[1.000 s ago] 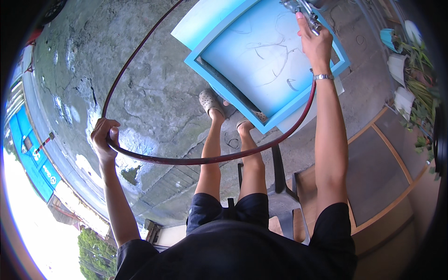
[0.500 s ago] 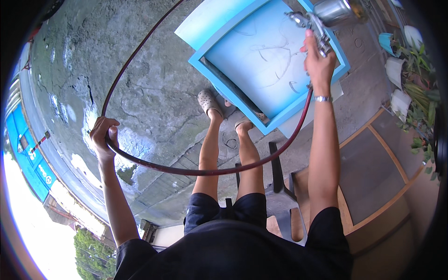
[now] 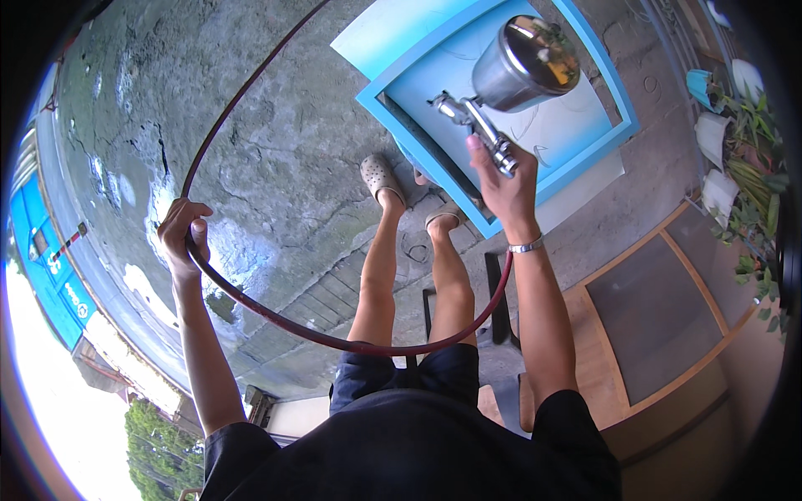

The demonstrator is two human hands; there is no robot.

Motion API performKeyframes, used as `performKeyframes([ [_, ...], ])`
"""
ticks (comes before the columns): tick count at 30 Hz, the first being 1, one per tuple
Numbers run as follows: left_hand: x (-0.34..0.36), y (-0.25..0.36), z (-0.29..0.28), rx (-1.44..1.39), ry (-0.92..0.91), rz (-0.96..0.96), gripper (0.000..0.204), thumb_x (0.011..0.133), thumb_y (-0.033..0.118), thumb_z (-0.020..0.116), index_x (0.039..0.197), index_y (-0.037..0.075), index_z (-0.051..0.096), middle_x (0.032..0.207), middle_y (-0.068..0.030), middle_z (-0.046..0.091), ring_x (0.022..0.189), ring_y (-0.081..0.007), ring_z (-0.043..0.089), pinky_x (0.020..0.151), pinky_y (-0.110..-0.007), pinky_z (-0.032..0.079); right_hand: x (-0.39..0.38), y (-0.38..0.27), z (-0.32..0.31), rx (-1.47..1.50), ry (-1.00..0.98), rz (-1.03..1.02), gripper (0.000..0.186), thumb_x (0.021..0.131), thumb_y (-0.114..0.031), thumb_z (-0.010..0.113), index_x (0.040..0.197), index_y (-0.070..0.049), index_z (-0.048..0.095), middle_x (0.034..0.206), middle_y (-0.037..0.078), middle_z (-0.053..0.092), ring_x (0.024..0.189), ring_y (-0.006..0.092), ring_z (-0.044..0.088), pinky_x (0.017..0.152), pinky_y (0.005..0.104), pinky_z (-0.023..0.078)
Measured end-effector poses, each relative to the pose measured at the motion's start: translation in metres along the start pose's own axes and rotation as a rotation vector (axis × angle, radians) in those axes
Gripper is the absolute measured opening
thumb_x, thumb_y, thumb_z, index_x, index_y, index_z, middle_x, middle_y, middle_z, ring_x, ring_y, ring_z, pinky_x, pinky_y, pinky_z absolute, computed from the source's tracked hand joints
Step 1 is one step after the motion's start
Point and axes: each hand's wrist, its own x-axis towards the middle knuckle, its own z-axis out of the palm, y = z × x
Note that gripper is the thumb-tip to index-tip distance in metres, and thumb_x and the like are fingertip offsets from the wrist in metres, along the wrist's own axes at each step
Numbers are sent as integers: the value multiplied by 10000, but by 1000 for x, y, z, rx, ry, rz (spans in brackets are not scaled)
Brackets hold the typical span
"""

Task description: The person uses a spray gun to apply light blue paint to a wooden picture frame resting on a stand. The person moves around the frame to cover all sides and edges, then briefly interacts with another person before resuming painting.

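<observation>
My right hand [image 3: 508, 185] is closed around the handle of a metal spray gun [image 3: 486, 134], which has a shiny silver cup on top. The gun is over a light-blue frame [image 3: 576, 171] with a blue-and-white panel [image 3: 576, 125] inside it, and its nozzle points left. A dark red hose [image 3: 351, 341] hangs in a loop from below my right hand across to my left hand [image 3: 184, 232]. The fingers of my left hand are wrapped round the hose, well out to the left. From there the hose runs up and away over the ground.
My feet in beige clogs [image 3: 383, 180] stand on cracked concrete [image 3: 276, 159] beside the frame. Behind my legs on the right are a dark-legged chair [image 3: 501, 309] and a wood-framed screen panel [image 3: 656, 313]. Potted plants [image 3: 752, 184] line the far right edge.
My right hand has brought the spray gun left and nearer to me across the frame. The hose loop hangs lower and narrower. My left hand has hardly moved.
</observation>
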Motion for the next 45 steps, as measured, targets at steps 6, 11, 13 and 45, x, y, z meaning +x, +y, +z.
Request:
performKeyframes([
  [6,-6,-3,-3,-21,-10,-12,638,1041,528,482,717,-5,616,606,-97,557,561,-244,540,539,-363,407,-22,-25,9,53,-220,49,342,957,-296,727,848,20,656,694,108,694,566,131,617,539,301,476],
  [11,-9,-2,0,-34,4,-11,651,1043,533,472,710,-7,616,605,-99,558,558,-252,542,547,-367,413,-19,-20,11,108,-310,26,342,966,-307,710,879,23,682,683,100,697,570,160,650,548,314,489],
  [13,-11,-2,2,-45,9,-6,653,1045,531,469,707,-8,616,606,-99,560,557,-256,544,551,-370,416,-4,-27,5,90,-267,70,343,972,-312,700,892,22,695,660,87,693,547,157,641,543,312,487],
  [45,-44,-92,-17,59,-414,-160,258,876,275,743,753,56,686,705,-176,657,736,-387,664,692,-487,528,-33,-141,-113,136,405,323,455,1016,-439,593,1185,-16,599,929,106,718,467,93,575,383,218,421],
])
